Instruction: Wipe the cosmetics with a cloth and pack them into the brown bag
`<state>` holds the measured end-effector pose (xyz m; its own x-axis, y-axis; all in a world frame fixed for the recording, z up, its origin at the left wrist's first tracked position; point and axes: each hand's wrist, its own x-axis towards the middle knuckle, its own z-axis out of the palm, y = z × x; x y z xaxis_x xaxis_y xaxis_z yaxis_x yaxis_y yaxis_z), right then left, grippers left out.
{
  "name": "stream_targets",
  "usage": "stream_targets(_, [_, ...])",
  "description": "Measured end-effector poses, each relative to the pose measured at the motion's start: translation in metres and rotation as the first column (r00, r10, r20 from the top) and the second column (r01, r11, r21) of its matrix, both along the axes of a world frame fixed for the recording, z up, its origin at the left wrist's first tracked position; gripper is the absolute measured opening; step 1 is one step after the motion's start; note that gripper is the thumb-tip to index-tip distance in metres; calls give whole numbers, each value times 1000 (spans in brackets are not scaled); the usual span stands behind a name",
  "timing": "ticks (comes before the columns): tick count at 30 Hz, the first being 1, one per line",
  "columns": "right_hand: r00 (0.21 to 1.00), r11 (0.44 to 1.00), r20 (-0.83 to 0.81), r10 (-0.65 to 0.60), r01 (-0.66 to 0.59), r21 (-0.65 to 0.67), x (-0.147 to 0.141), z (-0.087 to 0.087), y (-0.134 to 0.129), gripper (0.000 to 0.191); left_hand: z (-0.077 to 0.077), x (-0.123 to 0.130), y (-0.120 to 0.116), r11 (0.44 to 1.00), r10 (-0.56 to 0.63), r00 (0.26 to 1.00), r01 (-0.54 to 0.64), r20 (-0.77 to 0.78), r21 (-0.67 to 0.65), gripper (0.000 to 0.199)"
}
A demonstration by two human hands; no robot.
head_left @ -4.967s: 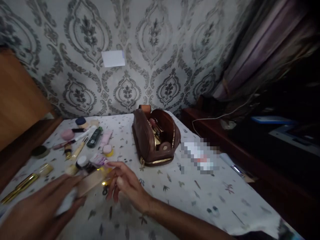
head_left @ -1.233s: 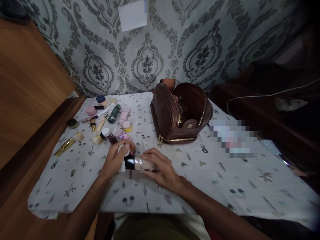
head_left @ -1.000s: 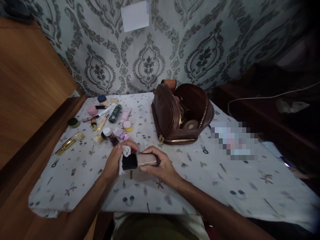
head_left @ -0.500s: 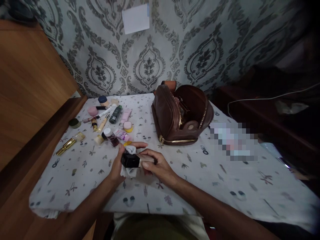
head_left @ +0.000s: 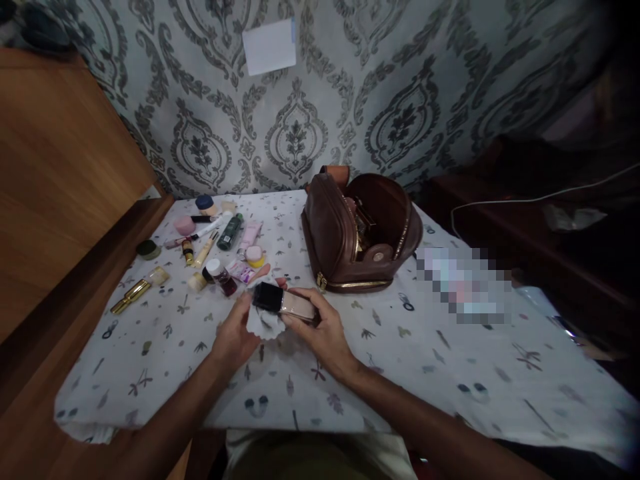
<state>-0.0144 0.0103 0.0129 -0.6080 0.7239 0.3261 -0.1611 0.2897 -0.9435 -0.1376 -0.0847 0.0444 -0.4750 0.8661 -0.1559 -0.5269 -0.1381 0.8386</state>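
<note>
My right hand grips a foundation bottle with a black cap and a beige glass body, tilted above the table. A white wipe lies against the cap, with my left hand closed around it from the left. Part of the left fingers is hidden behind the wipe and the bottle. Just beyond my left hand stands a small jar with a white lid and dark red contents. A pink and purple tube lies beside that jar.
An unzipped brown leather bag stands at the back centre. Several cosmetics, including a dark green bottle and a gold lipstick, spread across the left. A blurred patch covers something at right. A wooden cabinet borders the left.
The bottle has risen and turned slightly, so more of its beige body shows. The wipe now hangs open under the cap. The camera view has shifted slightly.
</note>
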Motion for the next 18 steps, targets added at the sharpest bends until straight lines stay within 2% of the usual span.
stream_targets(3, [998,989,14,59,-60,133,6,3,2,36,-6,-5,-1,999,32,995,-30,-90,23,59])
stream_targets(6, [989,979,58,135,-142,145,8,3,1,34,-12,-11,-1,987,158,944,-157,-291,27,53])
stream_targets(8, [982,980,61,181,-186,74,6,0,0,33,-12,-14,-3,970,225,852,-240,-473,29,51])
stream_targets(11, [966,965,27,257,-255,-59,4,-4,-4,39,-9,-12,-8,953,228,686,-303,-691,13,50])
stream_targets(14, [957,947,20,289,-283,-154,3,-6,-6,44,-9,-8,-12,959,184,534,-283,-825,31,53])
stream_targets(18, [950,915,-19,313,-307,-263,2,-6,-6,48,-20,-8,-12,978,152,347,-188,-925,90,56])
